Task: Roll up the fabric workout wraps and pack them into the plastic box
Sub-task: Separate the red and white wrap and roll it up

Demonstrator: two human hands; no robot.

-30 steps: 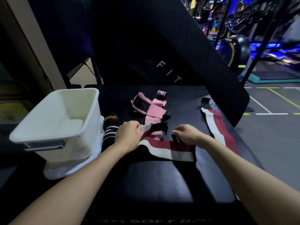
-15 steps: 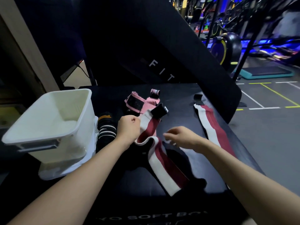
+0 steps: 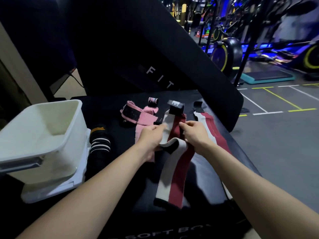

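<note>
The red-and-white striped wrap [image 3: 174, 176] is held up over the middle of the black padded box [image 3: 120, 200], its black tab end pointing at the far edge and its long tail draping toward the near edge. The left hand [image 3: 151, 137] pinches the wrap's white edge, and the right hand [image 3: 194, 133] pinches its red edge, both with fingers curled on the fabric. A second red-and-white wrap [image 3: 213, 128] lies flat along the right edge. A pink wrap [image 3: 139, 116] sits loosely bunched toward the far edge, with a small rolled wrap [image 3: 153, 100] just behind it. A black striped wrap [image 3: 99, 144] lies beside the white plastic box [image 3: 57, 149], which stands at the left edge on its lid [image 3: 57, 188].
</note>
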